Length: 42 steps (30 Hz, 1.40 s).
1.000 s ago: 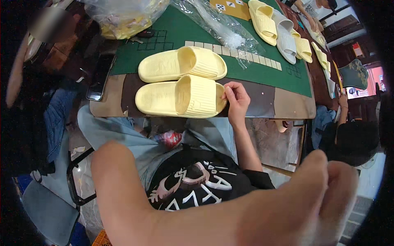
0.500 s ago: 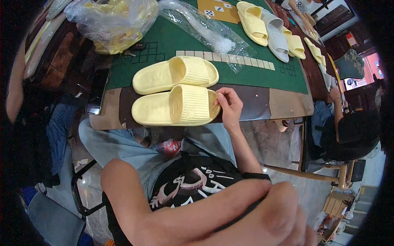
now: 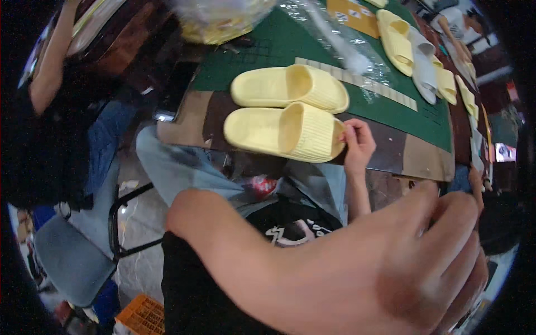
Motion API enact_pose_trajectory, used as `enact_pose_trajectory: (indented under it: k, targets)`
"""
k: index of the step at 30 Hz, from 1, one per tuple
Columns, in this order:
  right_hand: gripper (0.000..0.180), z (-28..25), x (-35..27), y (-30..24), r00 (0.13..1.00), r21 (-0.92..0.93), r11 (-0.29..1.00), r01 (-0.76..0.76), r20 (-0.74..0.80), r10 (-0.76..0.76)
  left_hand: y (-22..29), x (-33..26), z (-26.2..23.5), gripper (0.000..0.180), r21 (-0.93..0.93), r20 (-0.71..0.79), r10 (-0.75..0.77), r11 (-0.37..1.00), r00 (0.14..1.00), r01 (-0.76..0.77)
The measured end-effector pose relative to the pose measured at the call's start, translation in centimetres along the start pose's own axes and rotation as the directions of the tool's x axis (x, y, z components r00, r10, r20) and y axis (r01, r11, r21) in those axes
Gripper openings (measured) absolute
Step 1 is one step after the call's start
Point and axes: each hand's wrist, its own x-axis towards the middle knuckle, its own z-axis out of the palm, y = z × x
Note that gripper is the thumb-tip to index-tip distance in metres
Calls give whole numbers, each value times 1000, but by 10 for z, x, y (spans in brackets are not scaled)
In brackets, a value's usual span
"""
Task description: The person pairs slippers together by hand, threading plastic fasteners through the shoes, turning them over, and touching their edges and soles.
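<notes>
Two pale yellow ribbed slide slippers lie side by side on the table's near edge, toes to the right. At the toe of the near slipper point(image 3: 254, 127), my right hand point(image 3: 360, 142) is closed, its thumb and fingers pinching the toe's rim. The far slipper point(image 3: 262, 86) lies just beyond, untouched. My left arm crosses in front of my body, and my left hand point(image 3: 441, 251) is raised close to the camera at the lower right. Its fingers are curled in; whatever they may hold is hidden.
A green mat point(image 3: 257, 56) covers much of the table, with a strip of pale tiles point(image 3: 385, 95) on it. Clear plastic wrap point(image 3: 346, 50) and a bag point(image 3: 220, 22) lie farther back. More slippers point(image 3: 395, 42) stand at the right. A phone point(image 3: 177, 92) rests at the left edge.
My left hand has risen, appearing larger and farther right. The view has shifted, so the table sits farther right and more tilted. My right hand stays at the near slipper's toe.
</notes>
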Motion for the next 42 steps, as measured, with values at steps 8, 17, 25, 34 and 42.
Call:
enact_pose_trajectory:
  k: [8, 17, 25, 34, 42]
  targets:
    - [8, 1, 1, 2, 999, -19, 1000, -2, 43, 3, 6, -10, -19, 16, 7, 35, -62, 998, 997, 62]
    - [8, 2, 0, 2, 1000, -13, 1000, 9, 25, -9, 14, -12, -31, 14, -48, 106, -79, 995, 991, 84]
    - [7, 2, 1, 0, 1000, -29, 1000, 1, 26, 0, 17, -9, -34, 13, -106, 178, -72, 990, 981, 92]
    - [7, 5, -1, -2, 1000, -58, 998, -12, 3, 12, -27, -38, -16, 15, 151, 112, -311, 944, 944, 293]
    - [7, 5, -2, -3, 1000, -27, 1000, -10, 1, 10, -47, -64, -3, 16, 119, 3, -591, 801, 806, 587]
